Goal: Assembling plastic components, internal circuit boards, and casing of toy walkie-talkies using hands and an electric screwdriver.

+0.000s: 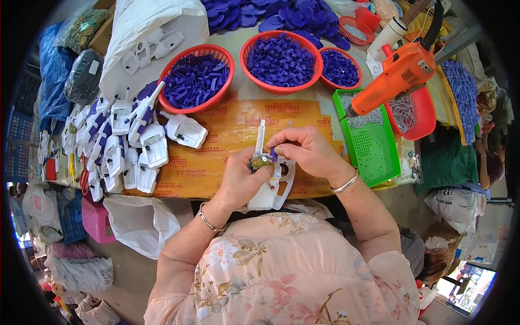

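Both hands (244, 181) (306, 151) pinched on one white housing (273, 187); three red baskets (187, 105) of blue parts far; one orange screwdriver (398, 76) right.

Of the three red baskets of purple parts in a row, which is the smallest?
The right-hand basket, next to the orange power tool; the middle and left ones are clearly wider.

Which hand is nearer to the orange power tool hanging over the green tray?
Right. The right hand is at the white plastic housing, just left of and below the orange power tool. The left hand grips the same housing farther left, so it is farther from the tool.
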`<state>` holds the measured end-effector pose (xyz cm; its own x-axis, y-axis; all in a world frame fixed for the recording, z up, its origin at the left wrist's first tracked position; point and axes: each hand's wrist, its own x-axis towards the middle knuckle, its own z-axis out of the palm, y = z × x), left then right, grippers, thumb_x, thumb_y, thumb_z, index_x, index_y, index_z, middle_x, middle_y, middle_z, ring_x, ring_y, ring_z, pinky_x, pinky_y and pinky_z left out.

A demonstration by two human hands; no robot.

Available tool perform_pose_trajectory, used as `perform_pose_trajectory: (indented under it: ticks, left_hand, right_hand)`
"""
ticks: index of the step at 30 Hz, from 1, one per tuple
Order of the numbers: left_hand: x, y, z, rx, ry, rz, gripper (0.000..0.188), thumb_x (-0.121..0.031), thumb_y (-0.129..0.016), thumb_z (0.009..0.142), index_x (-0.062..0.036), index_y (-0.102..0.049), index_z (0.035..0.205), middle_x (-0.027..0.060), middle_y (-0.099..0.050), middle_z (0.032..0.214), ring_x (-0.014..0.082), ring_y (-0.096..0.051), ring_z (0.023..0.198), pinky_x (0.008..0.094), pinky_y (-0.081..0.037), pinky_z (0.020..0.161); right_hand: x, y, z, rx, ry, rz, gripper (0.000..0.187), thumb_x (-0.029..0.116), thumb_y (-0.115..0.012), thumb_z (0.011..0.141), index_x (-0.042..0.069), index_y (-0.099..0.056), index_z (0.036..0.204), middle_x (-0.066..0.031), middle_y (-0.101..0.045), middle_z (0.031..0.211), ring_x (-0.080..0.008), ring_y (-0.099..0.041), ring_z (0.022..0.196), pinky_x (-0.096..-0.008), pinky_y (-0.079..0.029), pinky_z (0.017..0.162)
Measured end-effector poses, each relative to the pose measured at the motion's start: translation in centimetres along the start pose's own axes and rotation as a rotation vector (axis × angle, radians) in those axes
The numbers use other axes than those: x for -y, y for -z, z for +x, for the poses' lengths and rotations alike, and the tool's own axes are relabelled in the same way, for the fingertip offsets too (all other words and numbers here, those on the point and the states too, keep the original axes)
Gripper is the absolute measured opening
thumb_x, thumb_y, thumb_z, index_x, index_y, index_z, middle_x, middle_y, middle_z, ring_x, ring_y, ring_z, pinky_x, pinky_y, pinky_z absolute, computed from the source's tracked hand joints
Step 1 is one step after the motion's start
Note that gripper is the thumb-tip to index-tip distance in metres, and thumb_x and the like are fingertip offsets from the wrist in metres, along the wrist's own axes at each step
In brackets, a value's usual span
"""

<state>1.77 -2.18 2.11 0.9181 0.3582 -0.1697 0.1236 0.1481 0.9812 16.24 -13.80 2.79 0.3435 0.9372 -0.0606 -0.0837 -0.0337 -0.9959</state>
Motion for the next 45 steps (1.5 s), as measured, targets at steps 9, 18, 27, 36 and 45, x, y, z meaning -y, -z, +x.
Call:
perform_pose_trajectory:
  ticks: [9,18,27,36,45]
  left_hand:
    - [0.0,-0.1,-0.2,0.01,-0.01,0.097,0.02,0.002,-0.056,0.079,0.0014,-0.061,0.097,-0.0031,-0.06,0.076,0.002,-0.05,0.067,0.0203,-0.043,0.058]
    - [0.0,-0.3,-0.1,0.015,0.019,0.035,0.021,0.002,-0.056,0.078,0.0001,-0.061,0.098,-0.0031,-0.06,0.077,0.0023,-0.051,0.068,0.0206,-0.044,0.06]
    - [0.0,-0.4,-0.1,0.029,0.008,0.064,0.021,0.002,-0.058,0.078,0.0009,-0.062,0.098,-0.0027,-0.061,0.078,0.0026,-0.052,0.069,0.0206,-0.044,0.061]
    - [-0.3,-0.5,-0.1,0.021,0.098,-0.03,0.022,0.002,-0.058,0.078,0.0011,-0.062,0.1,-0.002,-0.062,0.08,0.003,-0.054,0.072,0.0206,-0.046,0.062]
    - [0.1,-0.3,-0.2,0.049,0.055,0.046,0.023,0.002,-0.058,0.077,0.001,-0.062,0.099,-0.0028,-0.061,0.08,0.003,-0.053,0.071,0.0208,-0.045,0.063]
  right_hand:
    - [0.8,0.2,-0.5,0.003,-0.049,-0.073,0.016,-0.002,-0.055,0.086,-0.002,-0.064,0.099,-0.0005,-0.063,0.087,-0.0056,-0.056,0.08,-0.0208,-0.046,0.072]
    - [1.3,0.1,-0.9,-0.071,-0.003,-0.017,0.014,-0.001,-0.055,0.086,-0.003,-0.064,0.097,-0.0004,-0.062,0.084,-0.0048,-0.054,0.077,-0.0208,-0.045,0.069]
    - [0.0,0.2,-0.8,-0.021,-0.029,0.01,0.015,-0.002,-0.053,0.086,-0.002,-0.064,0.096,0.0003,-0.063,0.084,-0.0046,-0.054,0.076,-0.0205,-0.045,0.068]
    - [0.2,0.3,-1.0,-0.005,-0.025,0.051,0.015,-0.002,-0.054,0.086,-0.002,-0.065,0.095,0.0008,-0.062,0.084,-0.0042,-0.054,0.076,-0.0201,-0.045,0.067]
    - [0.0,0.7,-1.1,0.063,-0.013,-0.039,0.016,-0.002,-0.055,0.086,-0.001,-0.065,0.099,-0.0005,-0.064,0.088,-0.0055,-0.056,0.079,-0.0211,-0.046,0.072]
